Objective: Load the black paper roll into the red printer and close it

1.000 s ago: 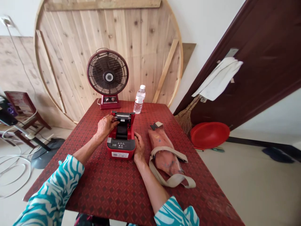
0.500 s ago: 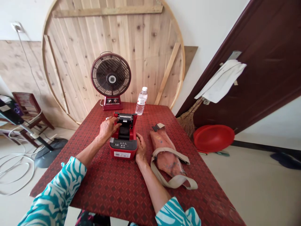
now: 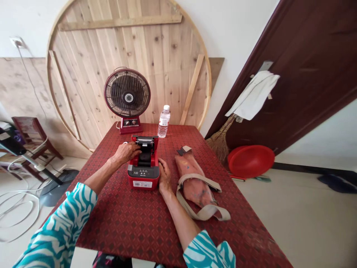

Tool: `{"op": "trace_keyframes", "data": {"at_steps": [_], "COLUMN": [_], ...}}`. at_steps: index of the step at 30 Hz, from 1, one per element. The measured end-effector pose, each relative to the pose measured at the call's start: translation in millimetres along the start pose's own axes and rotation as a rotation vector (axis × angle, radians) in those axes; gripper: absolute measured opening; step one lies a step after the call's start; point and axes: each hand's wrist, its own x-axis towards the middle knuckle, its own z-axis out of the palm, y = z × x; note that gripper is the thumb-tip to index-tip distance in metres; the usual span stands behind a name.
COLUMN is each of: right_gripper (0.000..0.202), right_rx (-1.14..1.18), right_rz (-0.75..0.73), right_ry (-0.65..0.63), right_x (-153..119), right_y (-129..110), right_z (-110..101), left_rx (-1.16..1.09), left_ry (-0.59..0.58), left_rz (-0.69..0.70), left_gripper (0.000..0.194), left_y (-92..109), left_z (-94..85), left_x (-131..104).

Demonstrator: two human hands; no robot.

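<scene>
A red and black label printer (image 3: pixel 143 172) stands on the table with its cover raised, showing a roller at the back and a black strip down the middle. My left hand (image 3: pixel 126 152) reaches over its left side, the fingers bent together at the inside near the roller; what they pinch is hidden. Against the printer's right wall lies my right hand (image 3: pixel 165 176), its fingers curled along the casing and steadying it. A pinkish-orange pouch (image 3: pixel 192 178) with a pale strap (image 3: pixel 200 213) rests to the right of that hand.
Behind the printer stand a dark red table fan (image 3: pixel 128 97) and a clear water bottle (image 3: pixel 163 122). The patterned red tablecloth (image 3: pixel 134 223) covers the table. Red basins (image 3: pixel 251 160) and a straw broom (image 3: pixel 221 143) are on the floor at right, loose cable (image 3: pixel 33 208) at left.
The view has shifted slightly. My left fingers have drawn closer together inside the printer by the roller. My right hand keeps its place on the printer's side.
</scene>
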Motion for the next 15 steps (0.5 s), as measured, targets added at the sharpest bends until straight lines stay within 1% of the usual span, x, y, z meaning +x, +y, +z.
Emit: {"op": "trace_keyframes", "data": {"at_steps": [2,3,5,8,10,12,15], "right_gripper": [0.036,0.036,0.036,0.036,0.036,0.036,0.036], "right_rx": [-0.005,-0.008,-0.012,-0.02,-0.024,-0.021,-0.011], "right_rz": [-0.003,-0.003,0.001,0.005,0.005,0.009,0.014], "right_ry": [0.005,0.008,0.008,-0.005,-0.005,0.003,0.001], "right_x": [0,0,0,0,0,0,-1], "right_y": [1,1,1,0,0,0,-2], "right_z": [0,-1,-1,-2,-2,-2,-1], "left_rx": [0.002,-0.021,-0.102,-0.287,-0.438,-0.575,-0.71], "left_ry": [-0.028,-0.015,0.042,0.123,0.126,0.112,0.136], "left_rz": [0.006,0.016,0.036,0.048,0.007,-0.074,-0.177], "left_gripper": [0.025,0.025,0.024,0.024,0.023,0.024,0.026], "left_y": [1,2,4,3,3,5,14], "left_z": [-0.9,-0.8,0.0,-0.1,-2.8,-7.3,-15.6], "left_x": [2,2,0,-7,-12,-18,-28]}}
